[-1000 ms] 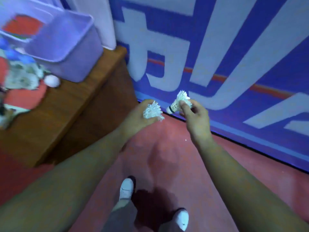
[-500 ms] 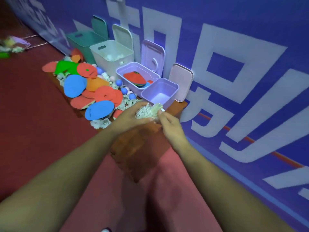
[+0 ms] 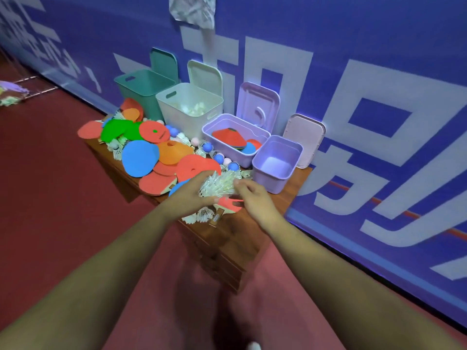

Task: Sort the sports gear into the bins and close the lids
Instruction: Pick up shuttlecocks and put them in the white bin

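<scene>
**Shuttlecock bunch held over the table**

Your left hand curls its fingers round a bunch of shuttlecocks above the near end of the table, near the small purple bin. Your right hand meets the bunch's right end with bent fingers; whether they pinch cannot be told. The wall banner carries large white characters, cut off. One second ago each hand held one shuttlecock, away from the table.

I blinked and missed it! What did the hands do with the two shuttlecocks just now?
Both grips swung from over the floor to over the table. The right grip passed its shuttlecock across and let go; the left grip now holds the shuttlecocks bunched together. The bin lids stayed open.
</scene>
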Demonstrator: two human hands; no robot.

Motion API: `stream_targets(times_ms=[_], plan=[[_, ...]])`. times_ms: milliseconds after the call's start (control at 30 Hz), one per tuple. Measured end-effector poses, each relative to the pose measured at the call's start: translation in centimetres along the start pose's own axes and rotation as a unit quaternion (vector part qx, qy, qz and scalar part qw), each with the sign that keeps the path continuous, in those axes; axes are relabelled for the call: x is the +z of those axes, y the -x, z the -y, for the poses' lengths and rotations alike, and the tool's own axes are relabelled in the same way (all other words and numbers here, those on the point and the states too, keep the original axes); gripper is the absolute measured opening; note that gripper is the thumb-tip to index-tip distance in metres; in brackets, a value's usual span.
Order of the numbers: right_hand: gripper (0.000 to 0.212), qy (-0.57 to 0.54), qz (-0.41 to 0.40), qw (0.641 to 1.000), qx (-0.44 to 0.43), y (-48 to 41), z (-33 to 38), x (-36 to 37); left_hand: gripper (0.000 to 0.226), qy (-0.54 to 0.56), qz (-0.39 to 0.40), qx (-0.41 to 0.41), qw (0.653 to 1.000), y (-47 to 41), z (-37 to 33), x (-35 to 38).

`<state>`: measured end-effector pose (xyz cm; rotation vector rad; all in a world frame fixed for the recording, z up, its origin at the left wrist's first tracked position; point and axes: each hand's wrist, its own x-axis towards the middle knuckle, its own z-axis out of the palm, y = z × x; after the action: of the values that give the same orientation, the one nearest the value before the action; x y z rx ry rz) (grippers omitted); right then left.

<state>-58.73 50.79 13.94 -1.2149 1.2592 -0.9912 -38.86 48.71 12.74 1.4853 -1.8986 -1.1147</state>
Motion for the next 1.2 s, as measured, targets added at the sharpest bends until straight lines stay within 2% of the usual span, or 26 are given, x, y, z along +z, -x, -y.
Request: stream_targets(times_ms=[267, 333, 467, 633, 800, 933, 1033, 1200], plan=[[0.03, 0.022, -0.046, 0.999, -0.005, -11.1, 0.0, 0.1, 0.073, -0.016, -0.006, 0.034, 0.999, -11.0, 1.9, -3.5], [0.029, 0.04, -0.052, 0.998, -0.02, -14.6, 0.8, 0.7, 0.074, -0.006, -0.03, 0.022, 0.999, -13.9, 2.2, -5.3], [0.024, 0.036, -0.035, 0.998, -0.048, -20.1, 3.2, 1.7, 0.06, -0.023, -0.08, 0.016, 0.996, -18.5, 2.4, -9.3], [0.02, 0.068, -0.02, 0.995, -0.077, -27.0, 6.0, 3.1, 0.054, -0.036, -0.091, 0.022, 0.995, -23.6, 2.7, -14.8], [0.017, 0.103, -0.028, 0.989, -0.1, -34.8, 7.4, 6.2, 0.063, -0.106, -0.113, 0.052, 0.986, -29.6, 4.9, -20.6], [0.011, 0.155, -0.065, 0.982, -0.083, -42.4, 6.8, 9.0, 0.068, -0.123, -0.109, 0.066, 0.984, -36.0, 8.2, -25.0], [0.014, 0.195, -0.092, 0.975, -0.049, -48.1, 6.2, 11.2, 0.058, -0.112, -0.126, 0.072, 0.983, -41.2, 11.3, -27.6], [0.018, 0.252, -0.161, 0.954, 0.024, -56.2, 4.9, 14.2, 0.056, -0.164, -0.079, 0.087, 0.98, -49.8, 15.8, -29.6]])
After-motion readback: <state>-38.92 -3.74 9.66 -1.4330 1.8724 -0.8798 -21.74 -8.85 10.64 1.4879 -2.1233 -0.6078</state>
